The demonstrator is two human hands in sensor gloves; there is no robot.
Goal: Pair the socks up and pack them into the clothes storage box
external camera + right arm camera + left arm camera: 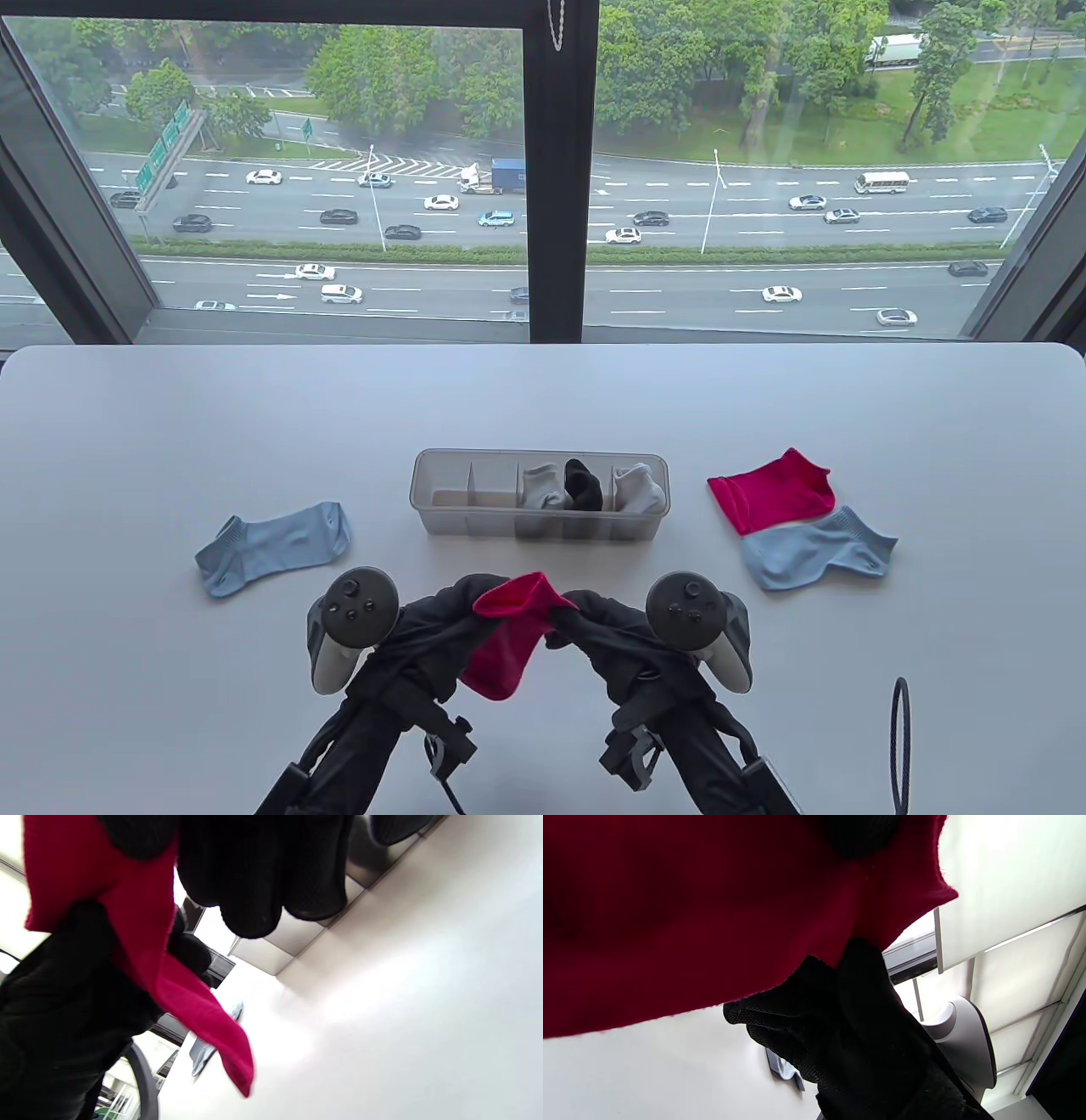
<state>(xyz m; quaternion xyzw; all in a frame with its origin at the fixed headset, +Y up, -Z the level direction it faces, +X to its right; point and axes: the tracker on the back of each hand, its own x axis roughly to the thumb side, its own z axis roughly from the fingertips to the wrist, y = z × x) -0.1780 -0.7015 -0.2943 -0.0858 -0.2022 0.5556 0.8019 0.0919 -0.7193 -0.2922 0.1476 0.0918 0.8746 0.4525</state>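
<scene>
Your left hand (441,624) and right hand (594,628) both pinch one red sock (506,641) above the near desk (170,424) (storage box (540,494) just beyond); its mate (772,492) lies far right, overlapping a blue sock (814,552).

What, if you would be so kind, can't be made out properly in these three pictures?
- Left hand and right hand fingertips: table view, hidden by the held red sock.
- Storage box contents: table view, too small to count the grey and black socks.
- Table: left wrist view, mostly blocked by the held red sock.
- Blue sock: right wrist view, blurred, partly behind the held red sock.
</scene>
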